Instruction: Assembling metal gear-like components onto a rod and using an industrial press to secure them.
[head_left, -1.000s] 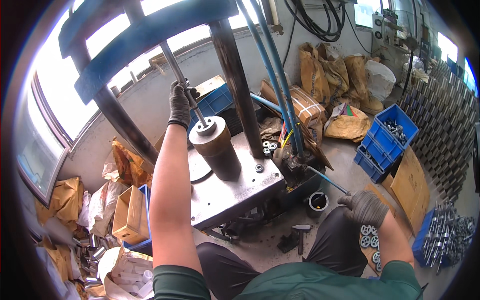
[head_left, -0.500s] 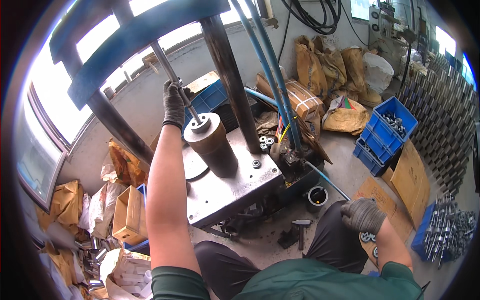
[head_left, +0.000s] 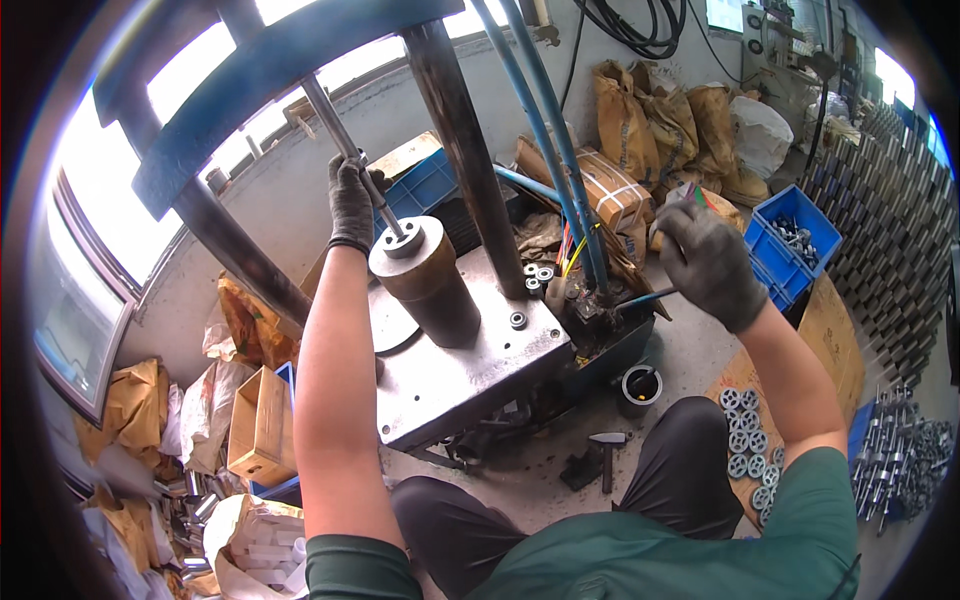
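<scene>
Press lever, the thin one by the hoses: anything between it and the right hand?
Nothing visible. The gloved right hand sits right at the thin metal lever, apparently gripping its end. The blue hoses run behind the lever's far end, not between the two.

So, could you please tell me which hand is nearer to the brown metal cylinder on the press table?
Left. The left hand grips the thin steel rod just above the brown metal cylinder; the right hand is far off right.

Blown-out window (head_left: 120, 190) glare upper left; edges warped.
</scene>
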